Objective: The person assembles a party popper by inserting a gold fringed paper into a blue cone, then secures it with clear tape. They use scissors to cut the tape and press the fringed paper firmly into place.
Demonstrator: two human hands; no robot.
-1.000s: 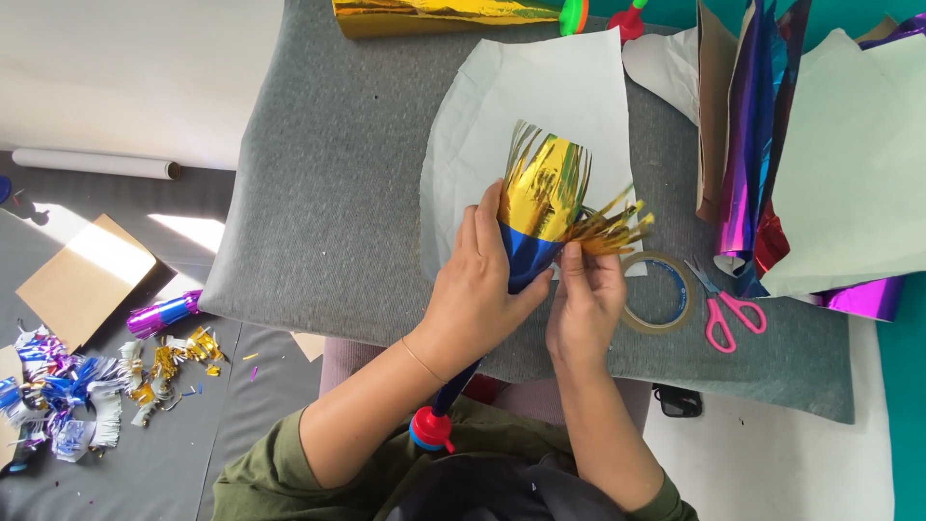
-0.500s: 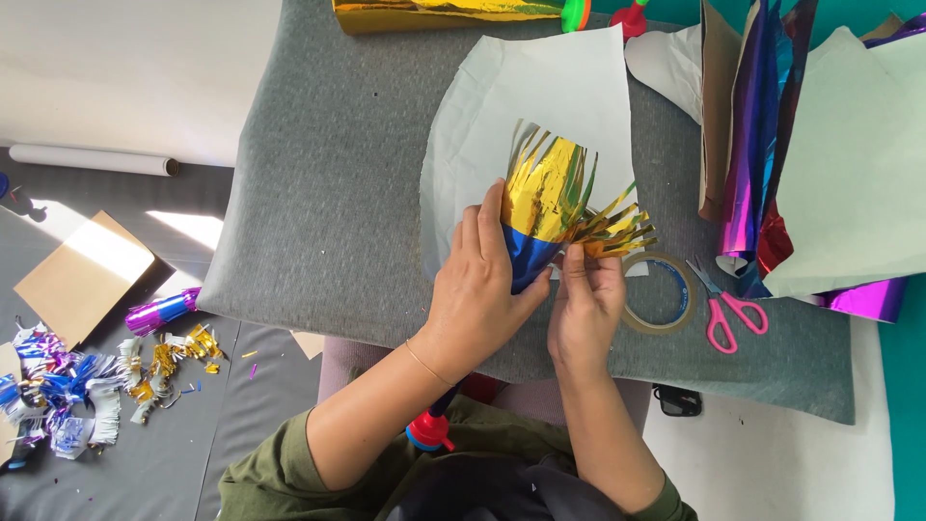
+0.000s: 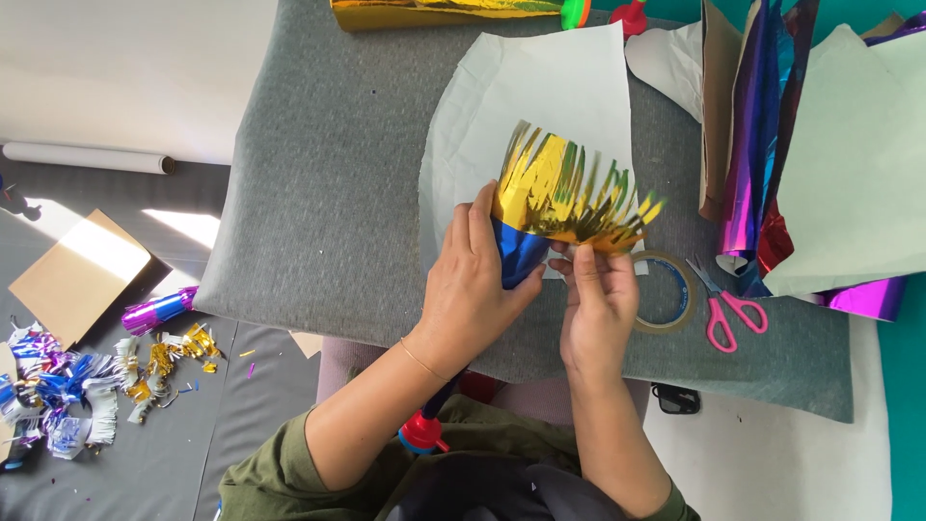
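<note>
My left hand (image 3: 473, 289) grips a blue foil cone (image 3: 516, 256) whose narrow end runs down to a red tip (image 3: 422, 432) near my lap. Gold fringed foil (image 3: 555, 188) wraps the cone's wide top. My right hand (image 3: 596, 304) pinches the loose end of that gold fringe (image 3: 617, 227) just right of the cone. Both hands hover over a white paper sheet (image 3: 540, 87) lying on a grey padded board (image 3: 338, 193).
A tape roll (image 3: 672, 291) and pink-handled scissors (image 3: 721, 311) lie right of my hands. Shiny purple, red and white sheets (image 3: 801, 164) are stacked at the right. A gold foil cone (image 3: 434, 12) lies at the far edge. Foil scraps (image 3: 87, 381) and cardboard (image 3: 77, 275) are on the floor at left.
The gold fringe's loose end has been drawn further around to the right of the cone. Both hands stay in almost the same place.
</note>
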